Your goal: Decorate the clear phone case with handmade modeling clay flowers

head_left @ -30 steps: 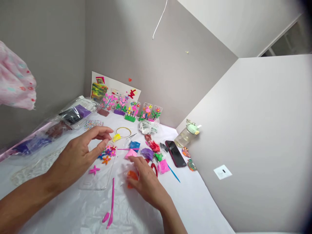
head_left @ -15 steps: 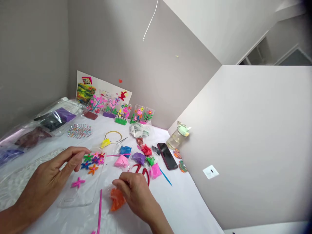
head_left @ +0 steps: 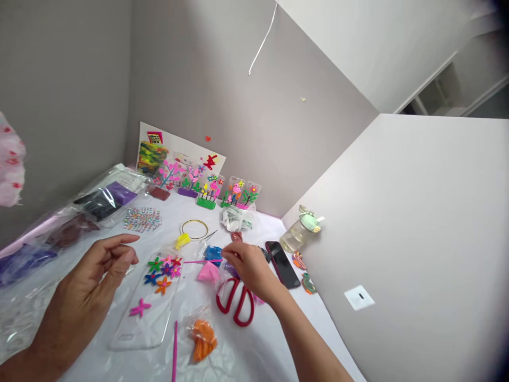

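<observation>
My left hand [head_left: 85, 289] hovers at the left edge of a clear phone case [head_left: 153, 329], loosely curved, its index finger and thumb apart with nothing visible between them. Several clay flowers [head_left: 165, 268] are grouped on the upper part of the case, and a plain pink one [head_left: 140, 307] lies lower down. Over the bagged clay is my right hand [head_left: 252, 268], fingertips pressed together beside the blue clay packet [head_left: 213, 254]; what they pinch, if anything, is hidden. A pink clay packet [head_left: 209, 272] and red-handled scissors [head_left: 236, 305] lie close to it. Purple clay [head_left: 230, 268] shows partly beneath the hand.
An orange clay packet [head_left: 204, 339] and a pink stick [head_left: 175, 350] lie in front. Rhinestones [head_left: 142, 219], a gold bangle [head_left: 194, 229] and decorated clear panels [head_left: 207, 193] sit farther back. At right are a phone [head_left: 283, 264] and a bottle [head_left: 300, 233].
My right hand has left the orange clay packet and moved up and away to the other clay packets, uncovering the scissors' handles. My left hand stays beside the case. The view has shifted slightly.
</observation>
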A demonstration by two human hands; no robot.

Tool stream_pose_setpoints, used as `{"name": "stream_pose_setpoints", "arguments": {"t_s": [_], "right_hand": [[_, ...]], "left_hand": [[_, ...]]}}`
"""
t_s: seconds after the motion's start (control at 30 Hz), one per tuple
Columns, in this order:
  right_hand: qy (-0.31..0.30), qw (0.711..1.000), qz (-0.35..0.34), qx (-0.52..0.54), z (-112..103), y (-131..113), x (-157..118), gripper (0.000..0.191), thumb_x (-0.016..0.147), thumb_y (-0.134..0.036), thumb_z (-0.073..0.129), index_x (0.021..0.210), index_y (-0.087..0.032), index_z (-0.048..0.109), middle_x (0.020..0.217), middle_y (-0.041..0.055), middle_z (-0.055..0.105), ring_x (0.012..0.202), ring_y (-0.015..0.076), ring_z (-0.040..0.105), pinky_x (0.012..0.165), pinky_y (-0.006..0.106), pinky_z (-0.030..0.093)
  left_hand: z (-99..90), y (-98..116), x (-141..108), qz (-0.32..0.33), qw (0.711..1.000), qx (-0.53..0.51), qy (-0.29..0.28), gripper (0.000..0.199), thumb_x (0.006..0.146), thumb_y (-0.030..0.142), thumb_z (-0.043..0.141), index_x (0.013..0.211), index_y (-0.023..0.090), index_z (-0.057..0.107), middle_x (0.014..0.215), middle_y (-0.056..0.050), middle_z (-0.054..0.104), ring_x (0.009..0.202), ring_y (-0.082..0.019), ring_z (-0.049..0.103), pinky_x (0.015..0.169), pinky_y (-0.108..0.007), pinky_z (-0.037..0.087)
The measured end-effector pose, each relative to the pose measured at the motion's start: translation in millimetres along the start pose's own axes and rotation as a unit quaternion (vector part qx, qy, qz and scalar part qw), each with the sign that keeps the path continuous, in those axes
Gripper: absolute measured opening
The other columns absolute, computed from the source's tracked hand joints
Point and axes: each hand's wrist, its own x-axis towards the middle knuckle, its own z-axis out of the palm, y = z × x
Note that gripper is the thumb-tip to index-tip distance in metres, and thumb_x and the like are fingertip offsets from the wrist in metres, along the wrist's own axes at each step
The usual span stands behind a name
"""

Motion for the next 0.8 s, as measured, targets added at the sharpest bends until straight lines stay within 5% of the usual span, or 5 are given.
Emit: {"name": "stream_pose_setpoints", "arguments": {"t_s": [0.17,0.27,0.4,0.57,0.8], "right_hand": [[-0.081,0.972,-0.187,-0.120,41.2,-24.5,83.7,0.044,0.095,0.003,0.054,0.132,-0.017,0.068,0.141,0.0121,0.068,0.127,0.0247,0.061,0.104,0.035,0.048],[-0.120,0.961,-0.215,-0.127,60.9,-29.0,112.1,0.054,0.084,0.013,0.055,0.129,-0.015,0.069,0.139,0.0140,0.069,0.123,0.0256,0.061,0.106,0.037,0.048],[-0.137,0.959,-0.220,-0.113,63.3,-22.5,124.0,0.037,0.084,0.008,0.064,0.112,-0.014,0.072,0.123,0.0145,0.074,0.117,0.0275,0.062,0.104,0.038,0.049],[-0.076,0.980,-0.175,-0.055,35.4,-17.1,92.9,0.034,0.095,-0.005,0.063,0.127,-0.017,0.063,0.128,0.0117,0.071,0.119,0.0246,0.062,0.104,0.038,0.048],[-0.042,0.983,-0.102,0.148,22.1,-31.8,-11.8,0.021,0.106,-0.027,0.062,0.125,-0.022,0.069,0.110,0.0058,0.067,0.098,0.0198,0.065,0.088,0.033,0.049]], "left_hand": [[-11.5,9.2,3.9,-0.035,0.997,-0.065,-0.023,0.050,0.096,0.064,0.050,0.128,0.027,0.061,0.099,0.000,0.071,0.081,-0.020,0.062,0.076,-0.028,0.052],[-14.1,10.8,7.3,-0.045,0.997,-0.066,-0.014,0.050,0.094,0.066,0.052,0.124,0.027,0.063,0.098,-0.001,0.071,0.081,-0.020,0.062,0.076,-0.029,0.052],[-15.5,10.2,10.0,-0.043,0.997,-0.058,-0.004,0.051,0.093,0.068,0.052,0.120,0.027,0.065,0.093,0.000,0.070,0.077,-0.020,0.062,0.074,-0.030,0.052],[-13.3,8.5,3.6,-0.055,0.996,-0.071,-0.026,0.053,0.091,0.074,0.054,0.121,0.031,0.064,0.109,-0.001,0.073,0.095,-0.024,0.070,0.087,-0.036,0.053],[-4.2,23.7,-16.6,0.058,0.987,-0.090,-0.123,0.036,0.094,0.066,0.059,0.103,0.033,0.073,0.108,0.001,0.074,0.102,-0.023,0.071,0.090,-0.030,0.056]]}}
